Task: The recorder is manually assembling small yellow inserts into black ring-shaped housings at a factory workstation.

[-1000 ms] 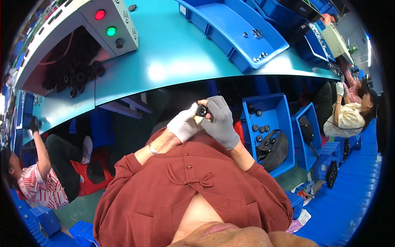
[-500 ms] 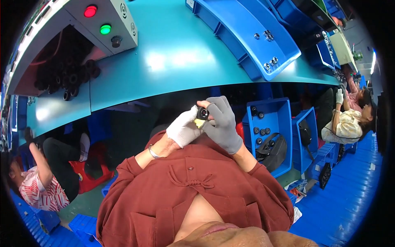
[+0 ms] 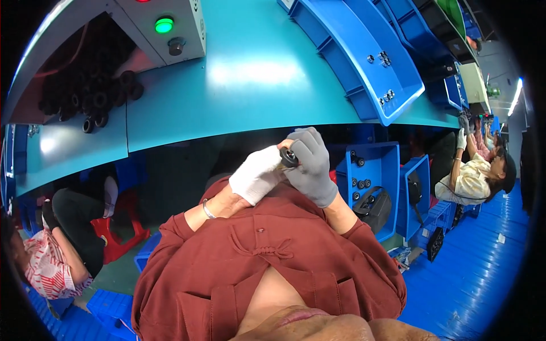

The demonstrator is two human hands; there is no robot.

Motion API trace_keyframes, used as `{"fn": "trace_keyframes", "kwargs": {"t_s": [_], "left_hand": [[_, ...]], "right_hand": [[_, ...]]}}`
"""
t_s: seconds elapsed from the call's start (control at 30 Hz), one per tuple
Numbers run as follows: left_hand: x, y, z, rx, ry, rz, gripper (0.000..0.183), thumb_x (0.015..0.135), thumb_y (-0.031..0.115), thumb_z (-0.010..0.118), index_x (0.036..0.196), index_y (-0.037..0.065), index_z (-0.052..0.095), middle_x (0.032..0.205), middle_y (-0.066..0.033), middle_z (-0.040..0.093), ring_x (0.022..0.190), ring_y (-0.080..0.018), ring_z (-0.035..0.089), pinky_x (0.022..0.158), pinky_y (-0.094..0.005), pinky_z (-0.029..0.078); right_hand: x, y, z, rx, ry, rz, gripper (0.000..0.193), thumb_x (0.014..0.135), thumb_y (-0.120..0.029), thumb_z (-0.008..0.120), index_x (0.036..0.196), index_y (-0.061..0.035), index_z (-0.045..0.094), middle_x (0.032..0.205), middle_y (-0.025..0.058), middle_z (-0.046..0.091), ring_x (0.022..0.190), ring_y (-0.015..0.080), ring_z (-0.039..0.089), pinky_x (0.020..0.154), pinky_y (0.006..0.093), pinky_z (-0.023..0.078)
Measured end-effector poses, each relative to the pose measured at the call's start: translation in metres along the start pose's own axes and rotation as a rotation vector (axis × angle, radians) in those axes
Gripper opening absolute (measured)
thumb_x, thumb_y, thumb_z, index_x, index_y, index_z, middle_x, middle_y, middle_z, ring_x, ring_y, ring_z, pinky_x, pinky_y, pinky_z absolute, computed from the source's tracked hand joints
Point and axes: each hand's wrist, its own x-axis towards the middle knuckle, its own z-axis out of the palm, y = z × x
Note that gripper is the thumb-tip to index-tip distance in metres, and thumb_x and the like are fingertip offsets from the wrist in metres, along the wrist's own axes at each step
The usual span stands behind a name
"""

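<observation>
Just in front of my chest, both gloved hands are together around a small black wheel [image 3: 289, 157] with a shiny hub. My left hand [image 3: 256, 175], in a white glove, is closed on the wheel's left side; its fingertips are partly hidden. From the right, my right hand [image 3: 311, 167], in a grey glove with bare fingertips, grips the same wheel. More black wheels [image 3: 360, 183] lie in a blue bin [image 3: 388, 219] to my right, beside a black bag [image 3: 375, 211].
Ahead runs a teal worktop [image 3: 250, 108]. On it, a grey machine [image 3: 190, 28] with a green light has a heap of black rings [image 3: 94, 99] at its opening. A blue tray [image 3: 364, 74] holds several shiny small parts. Co-workers sit left and right; a red stool [image 3: 128, 230] stands left.
The wheel has tilted and shifted slightly right between my hands. A yellow piece visible below it earlier is now hidden. My view has shifted, so the worktop appears lower.
</observation>
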Motion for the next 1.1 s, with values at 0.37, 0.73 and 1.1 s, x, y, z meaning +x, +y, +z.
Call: {"fn": "trace_keyframes", "kwargs": {"t_s": [0.37,0.73,1.1], "left_hand": [[0.000,0.000,-0.001,0.099,0.027,0.032,0.041,0.098,0.026,0.062,0.126,-0.004,0.059,0.118,-0.0145,0.066,0.111,-0.0234,0.063,0.104,-0.0360,0.046],[0.013,-0.007,-0.002,0.093,-0.044,-0.037,0.051,0.098,0.032,0.064,0.135,-0.001,0.054,0.117,-0.0151,0.068,0.110,-0.0212,0.063,0.101,-0.0341,0.047],[0.017,-0.015,-0.003,0.074,-0.013,-0.041,0.048,0.099,0.033,0.062,0.131,-0.001,0.055,0.114,-0.0155,0.069,0.105,-0.0201,0.063,0.096,-0.0317,0.046]], "right_hand": [[0.006,-0.001,-0.014,0.318,-0.100,0.118,0.033,0.071,-0.007,0.074,0.103,-0.0005,0.065,0.101,0.0099,0.060,0.092,0.0242,0.057,0.076,0.0316,0.047],[-0.004,0.007,-0.021,0.356,-0.031,0.148,0.035,0.067,-0.004,0.075,0.099,-0.0009,0.063,0.098,0.0093,0.060,0.086,0.0246,0.056,0.073,0.0325,0.046],[-0.013,0.013,-0.015,0.209,0.054,0.101,0.029,0.068,-0.003,0.076,0.093,-0.0028,0.062,0.096,0.0113,0.060,0.087,0.0303,0.056,0.072,0.0375,0.048]]}}
